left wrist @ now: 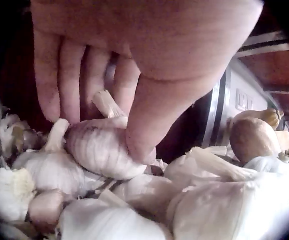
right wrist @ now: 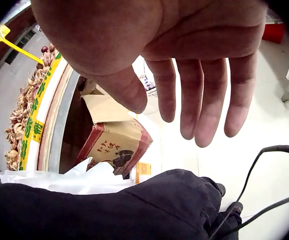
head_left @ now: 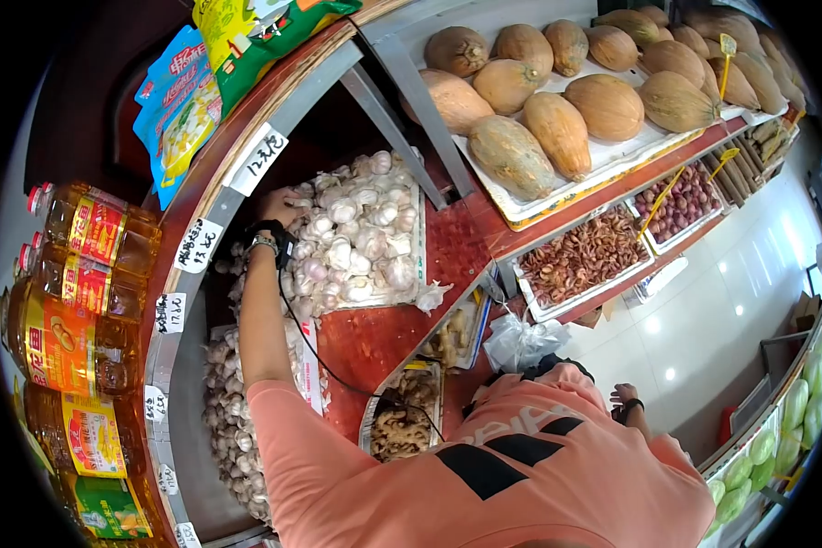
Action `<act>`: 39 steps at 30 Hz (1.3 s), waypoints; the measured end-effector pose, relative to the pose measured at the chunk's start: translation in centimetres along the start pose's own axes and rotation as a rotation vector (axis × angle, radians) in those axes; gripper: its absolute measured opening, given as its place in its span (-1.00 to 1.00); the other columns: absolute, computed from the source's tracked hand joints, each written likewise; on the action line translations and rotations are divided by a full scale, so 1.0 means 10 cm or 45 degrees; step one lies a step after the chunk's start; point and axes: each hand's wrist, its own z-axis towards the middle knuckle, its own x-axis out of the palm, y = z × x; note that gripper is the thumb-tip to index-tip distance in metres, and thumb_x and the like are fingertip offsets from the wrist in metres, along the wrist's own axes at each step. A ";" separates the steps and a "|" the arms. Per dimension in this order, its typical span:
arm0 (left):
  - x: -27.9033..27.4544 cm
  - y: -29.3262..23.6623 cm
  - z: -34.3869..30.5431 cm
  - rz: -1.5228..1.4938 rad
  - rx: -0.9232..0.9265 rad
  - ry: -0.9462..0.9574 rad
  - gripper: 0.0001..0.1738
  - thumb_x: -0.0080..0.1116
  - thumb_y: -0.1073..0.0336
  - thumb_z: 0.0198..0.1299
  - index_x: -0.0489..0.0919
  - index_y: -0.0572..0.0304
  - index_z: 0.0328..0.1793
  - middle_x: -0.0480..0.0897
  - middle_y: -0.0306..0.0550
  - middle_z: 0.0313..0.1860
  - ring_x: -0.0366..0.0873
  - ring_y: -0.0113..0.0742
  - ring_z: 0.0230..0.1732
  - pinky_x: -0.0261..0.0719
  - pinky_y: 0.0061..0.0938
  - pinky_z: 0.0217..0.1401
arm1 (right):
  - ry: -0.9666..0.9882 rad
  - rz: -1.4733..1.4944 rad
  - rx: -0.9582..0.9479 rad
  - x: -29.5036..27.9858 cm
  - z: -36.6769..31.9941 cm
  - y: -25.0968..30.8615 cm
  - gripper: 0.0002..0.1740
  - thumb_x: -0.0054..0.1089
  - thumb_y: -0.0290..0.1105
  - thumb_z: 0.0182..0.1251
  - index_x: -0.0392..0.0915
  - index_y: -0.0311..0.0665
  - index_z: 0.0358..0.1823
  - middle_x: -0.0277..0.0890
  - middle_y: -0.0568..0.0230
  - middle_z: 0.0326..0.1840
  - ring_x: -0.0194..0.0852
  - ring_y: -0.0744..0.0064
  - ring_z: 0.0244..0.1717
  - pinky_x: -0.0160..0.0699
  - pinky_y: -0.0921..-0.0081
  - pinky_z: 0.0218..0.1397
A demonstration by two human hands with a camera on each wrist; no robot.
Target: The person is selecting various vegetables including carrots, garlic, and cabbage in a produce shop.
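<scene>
My left hand reaches into the far left part of a heap of white garlic. In the left wrist view, the thumb and fingers of the left hand curl round a purplish garlic bulb with a short stem, which lies among other bulbs. My right hand is away from the garlic, beside the body. In the right wrist view, the right hand hangs with relaxed, spread fingers and nothing in them.
Oil bottles line the left shelf. More garlic lies nearer. Pumpkins fill an upper tray at right, above a tray of small reddish bulbs. A plastic bag hangs near my body. A cardboard box stands low down.
</scene>
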 end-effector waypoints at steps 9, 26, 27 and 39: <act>-0.02 -0.28 -0.09 -0.267 -0.373 0.078 -0.65 0.49 0.36 -0.05 0.69 0.17 -0.08 0.75 -0.08 -0.12 0.69 -0.33 -0.07 0.63 -0.41 0.01 | 0.054 0.026 0.049 0.01 0.10 -0.09 -0.60 0.10 -0.26 0.39 0.44 -0.26 0.19 0.64 0.02 -0.07 0.67 0.12 -0.29 0.58 0.14 -0.41; -0.30 -0.63 -0.94 -0.410 0.011 -0.204 -0.67 0.06 0.43 0.38 0.53 0.37 0.24 0.63 -0.02 0.14 0.54 -0.30 0.15 0.42 -0.46 0.26 | -0.024 -0.156 0.003 -0.88 0.19 -0.82 -0.62 0.13 -0.29 0.31 0.58 -0.45 0.00 0.70 0.00 -0.22 0.73 0.15 -0.31 0.74 0.24 -0.22; -0.35 -0.84 -1.18 -0.426 0.029 -0.174 -0.66 0.08 0.39 0.39 0.53 0.36 0.25 0.62 -0.03 0.17 0.54 -0.29 0.17 0.42 -0.45 0.28 | -0.063 -0.144 -0.032 -0.97 0.00 -0.63 -0.62 0.13 -0.28 0.32 0.58 -0.45 0.00 0.69 -0.01 -0.24 0.71 0.15 -0.33 0.73 0.23 -0.24; 0.37 -3.17 -3.35 -0.614 0.342 -0.320 -0.69 0.11 0.34 0.41 0.58 0.44 0.15 0.68 0.11 -0.11 0.62 -0.27 -0.17 0.62 -0.43 -0.11 | -0.278 -0.284 -0.438 -1.50 -0.90 -1.23 -0.64 0.13 -0.18 0.26 0.64 -0.24 -0.05 0.70 0.17 -0.27 0.71 0.34 -0.29 0.66 0.37 -0.20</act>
